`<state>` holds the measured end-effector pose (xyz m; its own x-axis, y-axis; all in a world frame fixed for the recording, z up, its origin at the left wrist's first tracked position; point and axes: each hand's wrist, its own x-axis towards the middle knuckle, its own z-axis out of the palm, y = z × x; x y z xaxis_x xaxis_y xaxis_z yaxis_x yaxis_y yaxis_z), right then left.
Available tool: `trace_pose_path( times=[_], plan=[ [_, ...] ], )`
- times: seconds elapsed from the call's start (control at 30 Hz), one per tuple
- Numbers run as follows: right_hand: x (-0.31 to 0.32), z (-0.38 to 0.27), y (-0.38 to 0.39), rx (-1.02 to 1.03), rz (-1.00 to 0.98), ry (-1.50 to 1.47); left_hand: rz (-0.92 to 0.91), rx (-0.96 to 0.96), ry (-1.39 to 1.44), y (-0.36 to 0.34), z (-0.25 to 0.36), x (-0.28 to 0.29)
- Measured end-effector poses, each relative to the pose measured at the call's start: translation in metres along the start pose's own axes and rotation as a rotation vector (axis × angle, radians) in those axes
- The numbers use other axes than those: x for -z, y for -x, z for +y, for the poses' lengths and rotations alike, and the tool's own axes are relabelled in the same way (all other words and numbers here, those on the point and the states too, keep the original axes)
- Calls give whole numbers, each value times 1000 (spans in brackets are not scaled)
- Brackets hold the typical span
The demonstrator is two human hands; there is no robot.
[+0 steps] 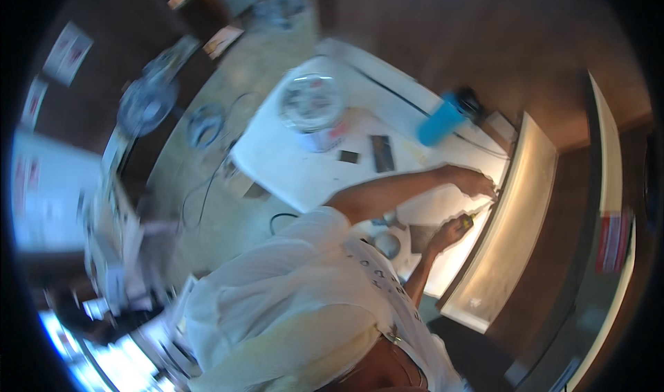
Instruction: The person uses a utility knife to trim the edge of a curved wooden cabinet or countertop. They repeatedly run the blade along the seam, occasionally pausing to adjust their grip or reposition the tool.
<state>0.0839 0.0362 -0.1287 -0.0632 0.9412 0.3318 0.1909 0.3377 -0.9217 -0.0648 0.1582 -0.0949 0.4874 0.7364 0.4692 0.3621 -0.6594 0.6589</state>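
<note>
My left hand point(472, 181) reaches over the white table to the lit area beside the long light fixture. Its fingers are closed at the tips on something too small to make out. Nearer to my body, my right hand point(449, 233) is closed around a hand tool with a yellow and dark handle point(467, 221). The tool points toward the fingertips of my left hand; blur hides its tip and exact kind. Both hands are close to the dark edge of the pale, lit long panel point(515, 233). A round greyish thing point(386, 244) lies near my right forearm.
On the white table point(277, 143) stand a clear round tub point(311, 103) and a blue bottle point(441, 121) with a black cap. Two dark flat pieces, one a rectangle point(382, 154), lie between them. A fan point(146, 105) stands at left; cables point(200, 202) run across the floor.
</note>
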Motion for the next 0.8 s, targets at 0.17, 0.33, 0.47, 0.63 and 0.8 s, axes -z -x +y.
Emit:
trace_pose_path(
  times=[0.17,0.33,0.47,0.63,0.8],
  plan=[
    [10,-1,29,-101,11,-89,-75,596,228,2,47,28],
    [13,-39,36,-9,-177,-104,177,510,-261,59,68,46],
    [6,-78,36,9,-170,-69,393,396,-361,112,121,43],
    [-35,-125,40,-54,-211,-133,450,530,-227,184,191,37],
    [-81,-153,60,-8,-425,-236,475,673,-154,254,217,9]
  ],
)
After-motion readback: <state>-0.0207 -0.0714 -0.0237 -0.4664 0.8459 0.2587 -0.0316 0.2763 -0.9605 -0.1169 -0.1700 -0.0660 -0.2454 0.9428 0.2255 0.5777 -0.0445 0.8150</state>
